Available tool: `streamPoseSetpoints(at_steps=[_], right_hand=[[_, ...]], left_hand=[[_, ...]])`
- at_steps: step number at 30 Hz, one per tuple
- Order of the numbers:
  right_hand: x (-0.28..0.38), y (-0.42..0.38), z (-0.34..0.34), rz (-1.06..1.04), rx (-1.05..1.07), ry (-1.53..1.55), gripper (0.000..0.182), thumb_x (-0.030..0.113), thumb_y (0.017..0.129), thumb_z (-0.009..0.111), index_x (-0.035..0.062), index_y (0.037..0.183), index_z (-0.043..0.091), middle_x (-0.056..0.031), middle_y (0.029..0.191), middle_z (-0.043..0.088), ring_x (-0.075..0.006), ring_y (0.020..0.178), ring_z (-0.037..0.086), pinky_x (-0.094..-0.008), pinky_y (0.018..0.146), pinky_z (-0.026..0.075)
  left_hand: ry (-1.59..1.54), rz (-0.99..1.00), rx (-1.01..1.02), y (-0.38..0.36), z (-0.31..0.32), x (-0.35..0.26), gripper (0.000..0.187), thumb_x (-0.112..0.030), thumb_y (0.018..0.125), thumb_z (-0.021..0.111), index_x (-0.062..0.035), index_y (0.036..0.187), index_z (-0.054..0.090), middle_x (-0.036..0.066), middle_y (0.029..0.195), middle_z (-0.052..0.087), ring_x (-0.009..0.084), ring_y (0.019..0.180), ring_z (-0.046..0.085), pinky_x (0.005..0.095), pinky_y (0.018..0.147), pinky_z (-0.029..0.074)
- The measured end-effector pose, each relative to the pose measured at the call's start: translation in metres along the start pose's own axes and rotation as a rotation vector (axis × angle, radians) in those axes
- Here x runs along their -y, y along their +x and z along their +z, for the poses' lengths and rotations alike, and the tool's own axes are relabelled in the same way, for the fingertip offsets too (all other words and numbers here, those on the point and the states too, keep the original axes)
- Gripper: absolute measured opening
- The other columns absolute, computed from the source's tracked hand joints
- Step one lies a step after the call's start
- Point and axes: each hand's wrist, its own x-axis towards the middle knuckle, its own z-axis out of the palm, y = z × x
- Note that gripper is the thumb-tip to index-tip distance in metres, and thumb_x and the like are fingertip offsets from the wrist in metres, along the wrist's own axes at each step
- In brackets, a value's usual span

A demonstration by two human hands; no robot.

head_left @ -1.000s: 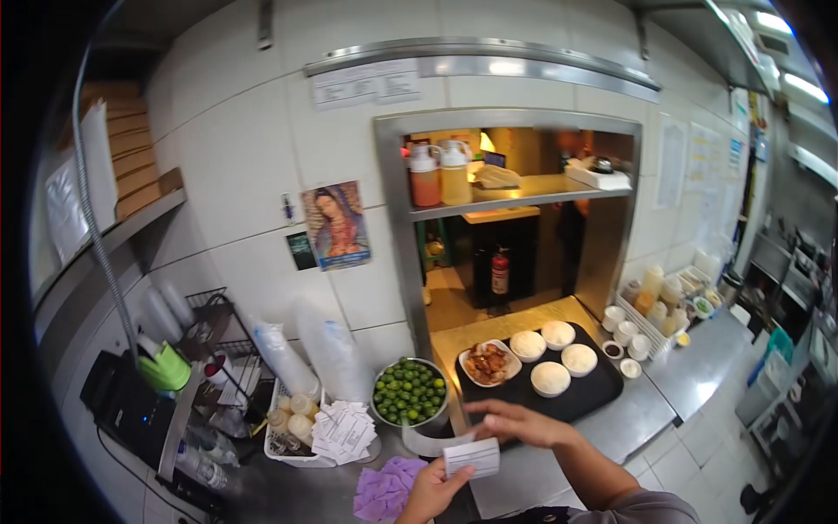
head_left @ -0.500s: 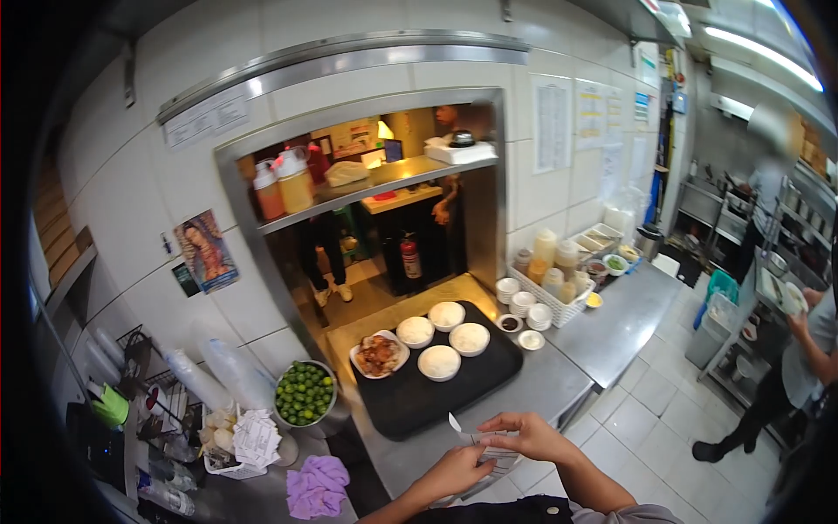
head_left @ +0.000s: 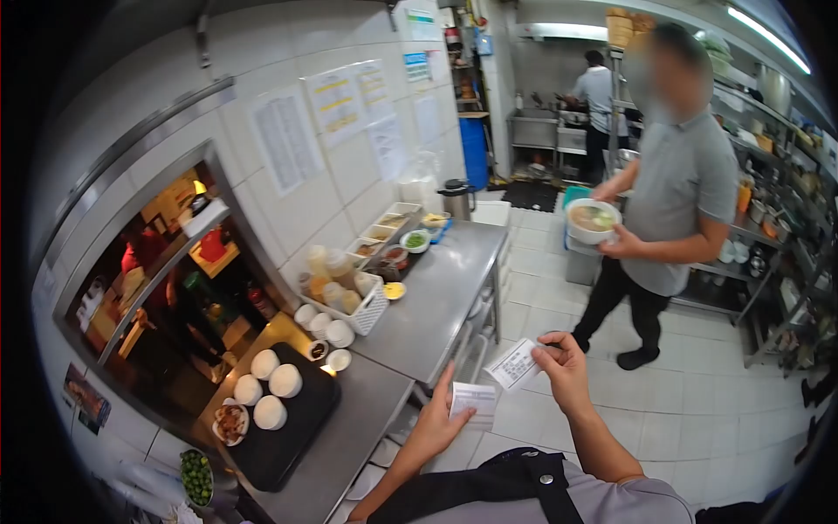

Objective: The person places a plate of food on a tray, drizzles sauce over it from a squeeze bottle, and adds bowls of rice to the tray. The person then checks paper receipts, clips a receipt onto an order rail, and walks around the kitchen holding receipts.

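In front of my body, my left hand (head_left: pixel 432 428) grips a folded white order slip (head_left: pixel 476 397), with the thumb pressed across it. My right hand (head_left: pixel 566 374) pinches a printed receipt (head_left: pixel 513 365) by its right end, tilted and just above the other paper. Black print shows on the receipt but is too small to read. To the left on the steel counter sits a black tray (head_left: pixel 297 428). It carries several white bowls of rice (head_left: pixel 285 381) and a dish of browned meat (head_left: pixel 230 423).
A co-worker (head_left: pixel 685 175) stands ahead on the right, holding a bowl of soup (head_left: pixel 594 220) in both hands. A white basket of sauce bottles (head_left: pixel 362 310), stacked small cups (head_left: pixel 339 333) and topping containers (head_left: pixel 384 230) line the counter. Another person (head_left: pixel 594 96) works at the back.
My view has swung right, shifting the tray leftward. My hands have drawn apart, each with a paper. The co-worker with the bowl now stands much nearer.
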Motion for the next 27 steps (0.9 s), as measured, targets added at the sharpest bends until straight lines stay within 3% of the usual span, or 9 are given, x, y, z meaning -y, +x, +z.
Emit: streamPoseSetpoints(at_steps=[2, 4, 10, 13, 16, 19, 21, 22, 27], right_hand=[[0.017, 0.0, -0.036, -0.004, -0.1, -0.023, 0.005, 0.003, 0.091, 0.059, 0.0019, 0.096, 0.06, -0.0049, 0.086, 0.067, -0.0075, 0.078, 0.059, -0.0208, 0.068, 0.045], [0.029, -0.006, -0.073, 0.003, -0.179, -0.082, 0.005, 0.003, 0.091, 0.058, 0.0023, 0.095, 0.061, -0.002, 0.085, 0.065, -0.0059, 0.075, 0.056, -0.0199, 0.066, 0.042], [0.059, -0.031, -0.148, -0.068, -0.497, -0.065, 0.015, 0.002, 0.088, 0.056, 0.0007, 0.098, 0.067, 0.0027, 0.088, 0.058, -0.0017, 0.066, 0.04, -0.0175, 0.056, 0.028], [0.082, -0.044, -0.168, -0.168, -0.627, -0.11, 0.02, 0.0, 0.088, 0.055, -0.0033, 0.105, 0.067, -0.0013, 0.098, 0.059, -0.0039, 0.075, 0.048, -0.0179, 0.064, 0.036], [0.102, -0.049, -0.192, -0.331, -0.77, -0.21, 0.024, -0.005, 0.088, 0.056, -0.0071, 0.111, 0.064, -0.0076, 0.109, 0.06, -0.0129, 0.099, 0.056, -0.0246, 0.089, 0.043], [0.113, -0.046, -0.224, -0.434, -0.819, -0.285, 0.023, -0.006, 0.087, 0.057, -0.0067, 0.109, 0.064, -0.0078, 0.107, 0.059, -0.0123, 0.098, 0.056, -0.0244, 0.087, 0.043], [0.113, -0.027, -0.241, -0.43, -0.797, -0.272, 0.022, -0.007, 0.087, 0.057, -0.0062, 0.108, 0.063, -0.0071, 0.107, 0.058, -0.0118, 0.096, 0.056, -0.0239, 0.087, 0.043], [0.114, -0.016, -0.251, -0.447, -0.793, -0.258, 0.021, -0.007, 0.087, 0.057, -0.0057, 0.107, 0.063, -0.0064, 0.106, 0.057, -0.0113, 0.095, 0.055, -0.0234, 0.086, 0.043], [0.12, 0.059, -0.305, -0.284, -0.709, -0.343, 0.027, -0.009, 0.084, 0.057, -0.0052, 0.111, 0.062, -0.0016, 0.101, 0.052, -0.0059, 0.086, 0.05, -0.0176, 0.078, 0.039]], left_hand=[[-0.139, -0.008, 0.025, 0.033, 0.031, -0.007, 0.046, -0.013, 0.089, 0.061, -0.0049, 0.132, 0.049, 0.021, 0.115, 0.062, 0.0272, 0.102, 0.064, 0.0344, 0.085, 0.049], [-0.01, 0.243, 0.062, 0.067, 0.06, -0.015, 0.041, -0.007, 0.09, 0.06, 0.0006, 0.13, 0.052, 0.01, 0.107, 0.064, 0.0122, 0.092, 0.062, 0.0251, 0.077, 0.049], [-0.07, 0.092, 0.469, 0.148, 0.139, -0.041, 0.028, -0.018, 0.094, 0.056, 0.0007, 0.115, 0.063, 0.01, 0.108, 0.064, 0.0133, 0.094, 0.059, 0.0252, 0.083, 0.046], [-0.386, 0.075, 0.572, 0.186, 0.181, -0.043, 0.034, -0.025, 0.1, 0.047, 0.0018, 0.114, 0.063, 0.006, 0.108, 0.064, 0.0117, 0.102, 0.055, 0.0261, 0.092, 0.041], [-0.493, 0.029, 0.632, 0.217, 0.218, -0.065, 0.044, -0.031, 0.103, 0.038, 0.0046, 0.115, 0.062, 0.009, 0.109, 0.064, 0.013, 0.104, 0.055, 0.026, 0.096, 0.039], [-0.498, 0.03, 0.653, 0.244, 0.252, -0.075, 0.047, -0.034, 0.104, 0.036, 0.0037, 0.115, 0.062, 0.01, 0.109, 0.065, 0.0137, 0.103, 0.056, 0.0261, 0.095, 0.039], [-0.473, 0.152, 0.697, 0.258, 0.275, -0.073, 0.053, -0.04, 0.104, 0.029, -0.0013, 0.12, 0.062, 0.004, 0.097, 0.065, 0.0053, 0.075, 0.052, 0.0194, 0.066, 0.041], [-0.448, 0.159, 0.753, 0.266, 0.284, -0.07, 0.053, -0.039, 0.104, 0.027, -0.0007, 0.121, 0.06, 0.008, 0.105, 0.064, 0.0115, 0.091, 0.058, 0.0238, 0.08, 0.046], [-0.545, 0.014, 0.848, 0.3, 0.334, -0.067, 0.051, -0.038, 0.104, 0.031, -0.0001, 0.123, 0.059, 0.01, 0.115, 0.062, 0.016, 0.106, 0.057, 0.0281, 0.095, 0.041]])
